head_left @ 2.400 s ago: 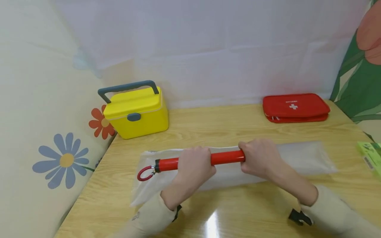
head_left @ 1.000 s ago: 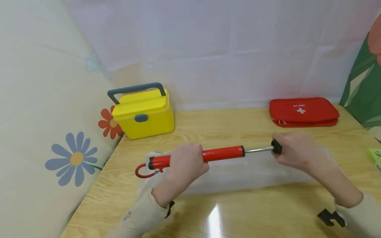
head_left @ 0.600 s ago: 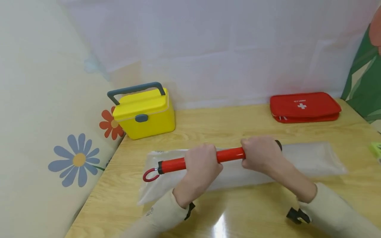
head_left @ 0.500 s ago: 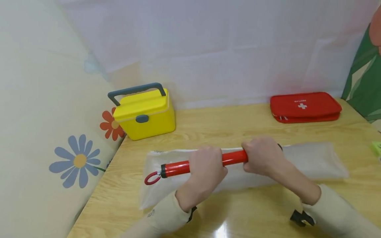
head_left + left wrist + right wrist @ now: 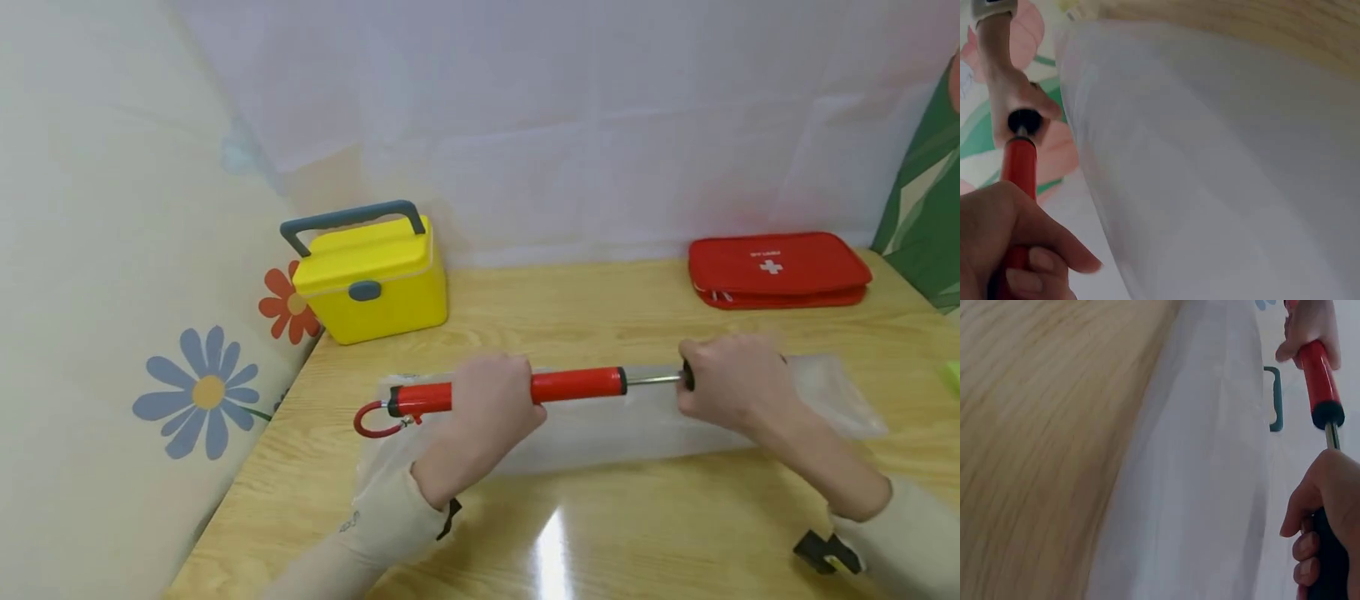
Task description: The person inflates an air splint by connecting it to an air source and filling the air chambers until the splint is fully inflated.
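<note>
A hand air pump with a red barrel is held level above the table in both hands. My left hand grips the barrel near its middle. My right hand grips the black handle, its fingers curled round it in the right wrist view. Between barrel and handle a bare length of metal rod shows. From the barrel's left end a short red hose loops back towards a small fitting. Beneath the pump lies a long, translucent plastic bag, partly covered by hands and pump.
On a wood-grain table, a yellow box with a grey-blue handle stands at the back left. A red first-aid pouch lies at the back right. Something green shows at the right edge.
The pump's rod was out, then pushed in about half a second ago. Now my right hand has moved right, drawing the rod out again. My left hand has shifted slightly left with the barrel.
</note>
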Demonstrator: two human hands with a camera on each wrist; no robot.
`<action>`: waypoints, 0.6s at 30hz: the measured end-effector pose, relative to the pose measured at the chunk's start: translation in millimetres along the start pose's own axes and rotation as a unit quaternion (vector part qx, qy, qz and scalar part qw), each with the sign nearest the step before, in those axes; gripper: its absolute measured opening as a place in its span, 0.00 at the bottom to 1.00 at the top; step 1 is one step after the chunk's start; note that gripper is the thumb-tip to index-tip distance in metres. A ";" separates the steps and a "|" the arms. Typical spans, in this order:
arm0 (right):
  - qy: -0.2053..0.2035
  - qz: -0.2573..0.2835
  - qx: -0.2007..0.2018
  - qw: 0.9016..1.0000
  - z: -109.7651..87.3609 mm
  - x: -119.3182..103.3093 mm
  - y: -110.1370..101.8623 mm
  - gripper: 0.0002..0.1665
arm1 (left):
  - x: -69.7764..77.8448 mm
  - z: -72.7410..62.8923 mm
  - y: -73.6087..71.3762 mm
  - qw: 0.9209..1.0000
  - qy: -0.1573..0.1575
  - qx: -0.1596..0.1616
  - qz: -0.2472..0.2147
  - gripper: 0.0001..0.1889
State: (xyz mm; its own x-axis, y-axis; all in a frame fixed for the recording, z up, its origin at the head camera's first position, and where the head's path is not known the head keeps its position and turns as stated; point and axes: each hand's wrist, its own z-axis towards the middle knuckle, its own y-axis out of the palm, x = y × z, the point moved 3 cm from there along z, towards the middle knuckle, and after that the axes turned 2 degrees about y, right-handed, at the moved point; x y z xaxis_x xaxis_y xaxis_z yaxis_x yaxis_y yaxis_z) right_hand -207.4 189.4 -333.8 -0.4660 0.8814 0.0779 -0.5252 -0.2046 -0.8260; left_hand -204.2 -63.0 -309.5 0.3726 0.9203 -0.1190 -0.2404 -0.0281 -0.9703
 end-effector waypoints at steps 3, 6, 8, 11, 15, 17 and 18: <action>0.000 -0.003 -0.033 0.999 1.9 -23.7 2.5 0.19 | 11.3 -4.6 6.6 1.000 -0.003 0.000 -0.012 0.15; -0.008 -0.015 -0.051 0.999 4.0 -42.6 0.1 0.17 | 22.8 -8.8 8.0 1.000 -0.012 -0.002 -0.017 0.14; -0.013 -0.019 -0.051 0.998 5.6 -51.7 -1.6 0.16 | 30.2 -10.1 5.9 1.000 -0.013 -0.001 -0.009 0.15; -0.018 -0.010 -0.032 0.999 8.9 -56.4 -1.0 0.15 | 36.8 -8.9 0.1 1.000 0.001 0.007 0.001 0.15; -0.032 0.031 0.033 0.998 10.7 -35.6 -3.7 0.14 | 25.8 -4.1 -10.6 0.999 0.016 0.027 -0.009 0.15; -0.028 0.040 0.070 0.996 9.7 -14.2 -8.6 0.14 | 11.9 -2.3 -15.3 0.999 0.001 0.043 -0.001 0.16; -0.021 0.038 0.075 0.996 9.2 -2.9 -10.8 0.15 | 4.9 -1.7 -16.5 0.999 -0.008 0.046 0.001 0.16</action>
State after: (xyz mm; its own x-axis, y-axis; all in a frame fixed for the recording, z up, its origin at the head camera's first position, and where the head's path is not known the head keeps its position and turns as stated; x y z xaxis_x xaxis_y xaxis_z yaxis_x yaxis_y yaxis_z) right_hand -206.9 185.1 -319.9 -0.5362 0.8429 0.0444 -0.5862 -0.3340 -0.7381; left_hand -196.9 -58.7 -294.4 0.3573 0.9266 -0.1169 -0.3235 0.0054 -0.9462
